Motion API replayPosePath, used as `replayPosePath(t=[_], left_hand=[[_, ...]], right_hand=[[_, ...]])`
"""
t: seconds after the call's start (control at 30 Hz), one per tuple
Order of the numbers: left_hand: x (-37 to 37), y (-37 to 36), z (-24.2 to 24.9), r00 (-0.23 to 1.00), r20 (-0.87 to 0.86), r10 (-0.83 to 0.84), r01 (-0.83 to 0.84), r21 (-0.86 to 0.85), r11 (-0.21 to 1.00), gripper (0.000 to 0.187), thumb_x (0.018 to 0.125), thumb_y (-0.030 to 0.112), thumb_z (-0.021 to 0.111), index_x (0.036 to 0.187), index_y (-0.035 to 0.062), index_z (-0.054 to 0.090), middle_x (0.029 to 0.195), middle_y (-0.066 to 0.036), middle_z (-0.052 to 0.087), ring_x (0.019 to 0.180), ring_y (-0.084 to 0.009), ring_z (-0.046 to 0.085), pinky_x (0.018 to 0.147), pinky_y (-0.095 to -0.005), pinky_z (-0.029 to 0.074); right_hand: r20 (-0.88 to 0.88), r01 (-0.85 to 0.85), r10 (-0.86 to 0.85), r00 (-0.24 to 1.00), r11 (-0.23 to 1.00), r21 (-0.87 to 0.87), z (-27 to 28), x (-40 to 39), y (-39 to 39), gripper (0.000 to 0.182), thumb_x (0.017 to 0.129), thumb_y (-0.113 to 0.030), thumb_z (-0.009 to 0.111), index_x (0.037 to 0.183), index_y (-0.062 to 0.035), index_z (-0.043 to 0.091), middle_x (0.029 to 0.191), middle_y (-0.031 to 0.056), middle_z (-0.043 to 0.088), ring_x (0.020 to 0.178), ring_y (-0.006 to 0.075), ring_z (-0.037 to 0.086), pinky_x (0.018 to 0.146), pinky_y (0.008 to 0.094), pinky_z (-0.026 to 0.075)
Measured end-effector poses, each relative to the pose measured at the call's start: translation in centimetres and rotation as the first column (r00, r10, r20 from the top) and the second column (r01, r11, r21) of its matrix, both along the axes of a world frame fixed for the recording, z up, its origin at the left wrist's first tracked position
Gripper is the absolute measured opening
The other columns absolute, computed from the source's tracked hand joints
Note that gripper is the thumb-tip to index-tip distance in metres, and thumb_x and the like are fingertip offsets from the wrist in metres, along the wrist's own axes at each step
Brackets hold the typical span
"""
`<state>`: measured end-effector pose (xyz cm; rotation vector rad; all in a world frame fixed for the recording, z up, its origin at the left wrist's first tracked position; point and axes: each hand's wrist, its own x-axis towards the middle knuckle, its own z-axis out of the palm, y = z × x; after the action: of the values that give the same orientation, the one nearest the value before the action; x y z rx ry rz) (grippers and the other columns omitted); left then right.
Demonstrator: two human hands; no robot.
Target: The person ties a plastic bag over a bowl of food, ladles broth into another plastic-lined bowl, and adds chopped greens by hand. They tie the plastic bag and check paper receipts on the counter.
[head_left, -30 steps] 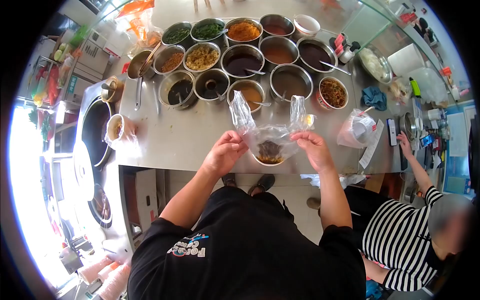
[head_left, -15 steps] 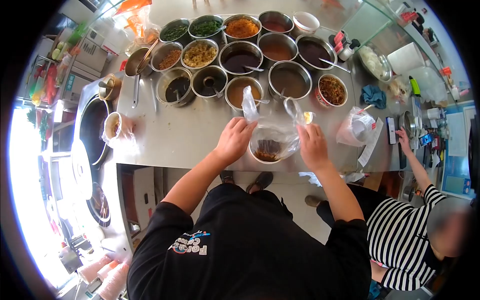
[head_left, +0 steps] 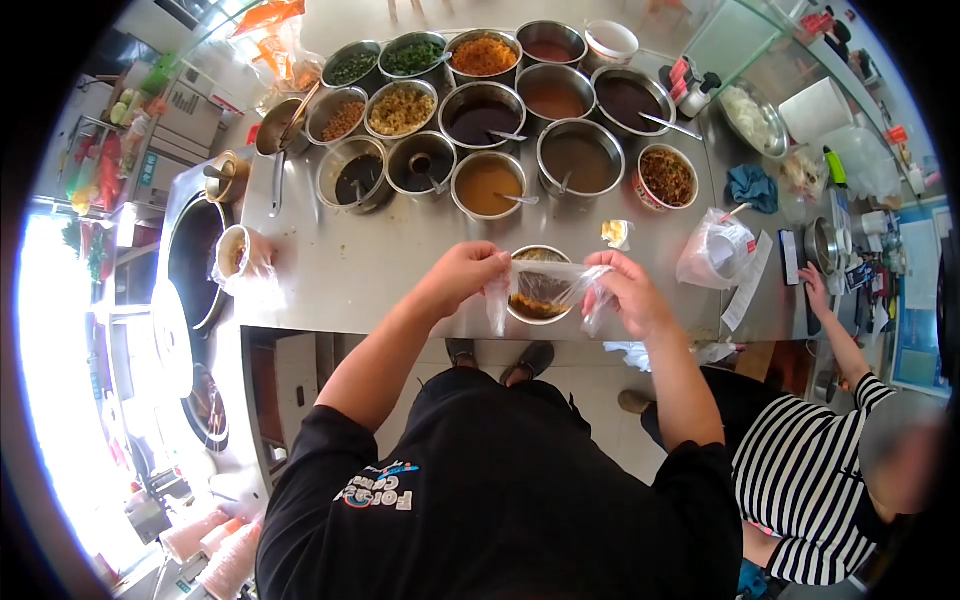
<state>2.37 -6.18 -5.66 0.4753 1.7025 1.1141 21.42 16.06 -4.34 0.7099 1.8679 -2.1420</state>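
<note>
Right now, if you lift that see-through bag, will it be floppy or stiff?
Probably floppy: the clear bag is creased, and its loose ends dangle beside the left hand and the right hand. The plastic itself is likely light, since it looks thin enough to see the bowl through.

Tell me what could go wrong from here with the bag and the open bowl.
The bowl sits near the front edge of the counter, so a tug might tip it or drag it off. The thin clear bag, pulled between the left hand and right hand, could tear. It also hangs across the uncovered bowl, so it may pick up sauce.
</note>
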Motion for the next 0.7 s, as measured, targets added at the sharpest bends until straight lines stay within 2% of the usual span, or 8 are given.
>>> replayPosePath(t=[0.07,0.13,0.23,0.27,0.4,0.5,0.57,0.7], left_hand=[[0.4,0.1,-1.5,0.970,0.213,0.117,-0.132,0.057,0.990,0.015,0.092,0.020,0.060,0.093,0.0055,0.065,0.093,-0.006,0.064,0.072,-0.0141,0.061,0.065,-0.0364,0.054],[1.5,0.4,-0.4,0.800,0.521,0.299,-0.341,-0.017,0.940,0.015,0.095,0.019,0.056,0.101,0.0067,0.062,0.084,-0.002,0.061,0.067,-0.0114,0.058,0.053,-0.0288,0.051],[1.4,0.5,0.1,0.796,0.554,0.243,-0.318,0.041,0.947,0.015,0.097,0.019,0.054,0.103,0.0076,0.062,0.077,0.000,0.058,0.063,-0.0095,0.055,0.046,-0.0234,0.044],[1.3,0.4,0.2,0.796,0.554,0.242,-0.314,0.036,0.949,0.015,0.097,0.019,0.054,0.103,0.0076,0.062,0.077,0.000,0.058,0.063,-0.0095,0.055,0.046,-0.0234,0.044],[0.5,0.4,0.9,0.858,0.491,0.153,-0.160,-0.028,0.987,0.017,0.097,0.020,0.056,0.108,0.0088,0.062,0.076,0.002,0.053,0.054,-0.0051,0.044,0.043,-0.0207,0.034],[0.7,0.5,2.3,0.914,0.388,0.117,-0.107,-0.047,0.993,0.020,0.094,0.020,0.060,0.111,0.0093,0.063,0.075,0.003,0.052,0.055,-0.0046,0.043,0.045,-0.0196,0.033],[0.9,0.3,2.4,0.943,0.319,0.095,-0.077,-0.068,0.995,0.023,0.092,0.021,0.063,0.112,0.0092,0.063,0.076,0.004,0.051,0.057,-0.0047,0.045,0.047,-0.0194,0.034],[1.4,-0.8,0.8,0.964,-0.247,-0.102,0.131,0.103,0.986,0.029,0.088,0.020,0.068,0.114,0.0082,0.064,0.082,0.000,0.056,0.073,-0.0117,0.054,0.063,-0.0260,0.044]], right_hand=[[0.017,0.182,-0.186,0.982,0.932,-0.315,-0.3,0.4,-0.9,0.024,0.090,-0.003,0.048,0.112,-0.0008,0.056,0.112,0.0143,0.064,0.095,0.0220,0.064,0.076,0.0344,0.055],[-0.001,0.358,-0.535,0.845,0.567,-0.742,1.0,-0.1,-2.7,0.046,0.089,0.000,0.045,0.134,-0.0004,0.042,0.128,0.0196,0.056,0.099,0.0229,0.062,0.083,0.0370,0.053],[-0.211,0.263,-0.552,0.807,0.655,-0.708,0.8,-0.4,-3.7,0.056,0.089,0.003,0.043,0.144,-0.0013,0.033,0.143,0.0210,0.042,0.108,0.0241,0.059,0.094,0.0386,0.049],[-0.360,0.196,-0.339,0.869,0.905,-0.377,-0.9,-0.2,-3.1,0.064,0.087,0.007,0.044,0.148,-0.0031,0.025,0.152,0.0186,0.031,0.119,0.0237,0.053,0.102,0.0379,0.043],[-0.459,0.127,0.017,0.888,0.952,0.279,0.8,0.1,-3.0,0.074,0.083,0.012,0.046,0.150,-0.0045,0.019,0.151,0.0158,0.035,0.121,0.0246,0.051,0.101,0.0366,0.042],[-0.420,0.144,0.195,0.887,0.745,0.651,2.0,0.2,-1.7,0.084,0.078,0.014,0.052,0.151,-0.0056,0.017,0.147,0.0130,0.042,0.122,0.0264,0.050,0.100,0.0377,0.042],[-0.336,0.216,0.324,0.884,0.353,0.910,2.2,0.0,-0.9,0.088,0.074,0.009,0.062,0.151,-0.0091,0.022,0.130,0.0071,0.057,0.112,0.0268,0.053,0.098,0.0388,0.041],[-0.117,0.143,0.447,0.887,-0.023,0.990,1.2,0.1,0.2,0.069,0.072,-0.001,0.070,0.136,-0.0119,0.048,0.107,0.0022,0.062,0.101,0.0249,0.055,0.094,0.0386,0.042]])
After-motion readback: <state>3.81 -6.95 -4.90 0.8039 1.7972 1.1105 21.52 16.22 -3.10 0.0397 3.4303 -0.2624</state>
